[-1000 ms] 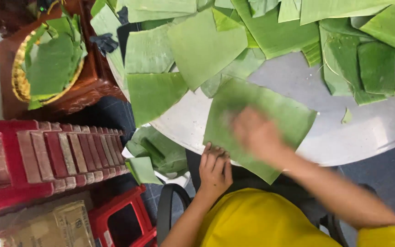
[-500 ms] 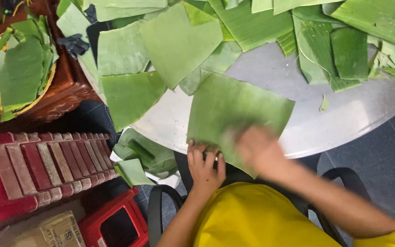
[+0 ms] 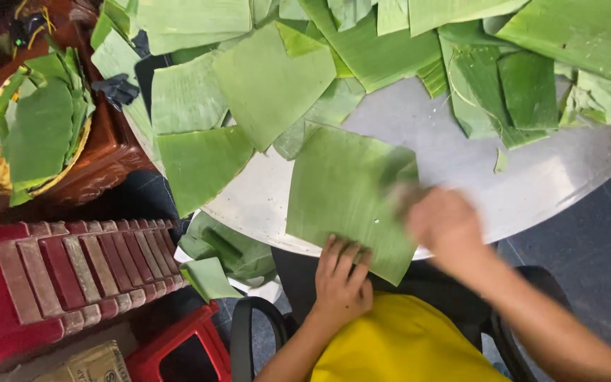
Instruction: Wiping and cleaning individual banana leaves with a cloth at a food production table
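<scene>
- Banana leaf sheet (image 3: 344, 191): roughly square, green, lying flat at the near edge of the round pale table (image 3: 461, 152); its near corner overhangs the rim toward the person in the yellow top (image 3: 397, 346).
- Left hand (image 3: 341, 279): fingers spread, palm down on the sheet's near edge, pinning it; nothing is gripped between the fingers.
- Right hand (image 3: 443, 223): blurred with motion at the sheet's right edge; whether it is flat, closed or holding something cannot be told.
- Handling note, as a judgement: the sheet looks thin and apt to split along its ribs, so even flat pressure from the pinning hand suits it, with strokes running along the grain and away from that hand, so the overhanging corner is not dragged off the rim.
- Loose leaf pieces (image 3: 270, 85): many cut sheets overlapping across the far and left parts of the table, one just touching the worked sheet's top left corner; best kept from snagging.
- Small leaf scrap (image 3: 501, 161): lying apart on bare table to the right.
- Basket (image 3: 33, 134): woven, lined with leaves, on a dark wooden stand at far left.
- Fallen leaves (image 3: 224, 251): below the table edge.
- Red plastic stools (image 3: 58, 283): beside the fallen leaves at lower left.
</scene>
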